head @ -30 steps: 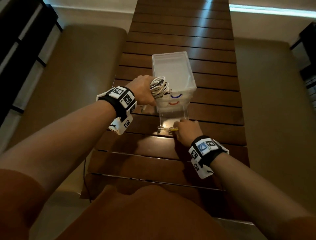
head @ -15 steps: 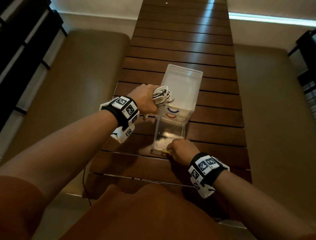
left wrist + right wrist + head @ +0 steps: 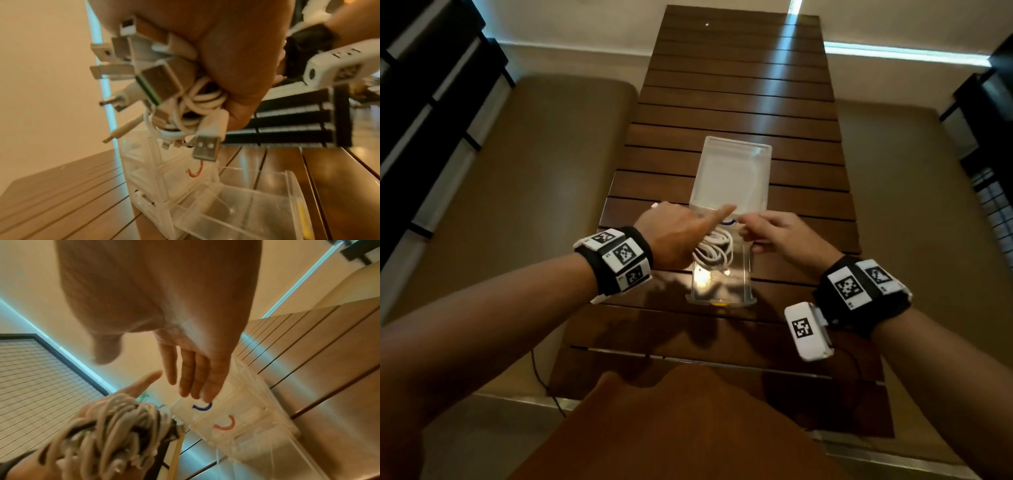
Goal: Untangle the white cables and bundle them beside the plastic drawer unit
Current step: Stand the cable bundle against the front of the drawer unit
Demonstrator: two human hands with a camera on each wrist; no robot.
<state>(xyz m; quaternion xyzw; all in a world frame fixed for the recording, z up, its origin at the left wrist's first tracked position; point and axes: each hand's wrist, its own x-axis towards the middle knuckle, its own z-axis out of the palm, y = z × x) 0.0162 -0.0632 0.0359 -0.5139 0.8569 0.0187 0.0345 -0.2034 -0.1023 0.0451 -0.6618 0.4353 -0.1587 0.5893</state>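
Note:
A tangle of white cables (image 3: 714,253) with USB plugs (image 3: 205,149) is gripped in my left hand (image 3: 681,236), whose index finger sticks out to the right. The bundle hangs over the pulled-out bottom drawer (image 3: 722,284) of the clear plastic drawer unit (image 3: 732,174). My right hand (image 3: 756,228) hovers at the unit's upper front, holding nothing. In the right wrist view its fingers (image 3: 191,382) are straight, with their tips just above the blue handle (image 3: 202,408). A red handle (image 3: 225,425) sits below it.
The unit stands mid-table on a dark slatted wooden table (image 3: 739,85). The open drawer has a yellow handle (image 3: 719,302) at its near end. Tan cushioned benches (image 3: 544,171) run along both sides. A thin black cord (image 3: 544,380) hangs at the table's near left.
My right hand let go of the yellow drawer handle and rose to the unit's upper front. My left hand carried the cable bundle rightward over the open drawer.

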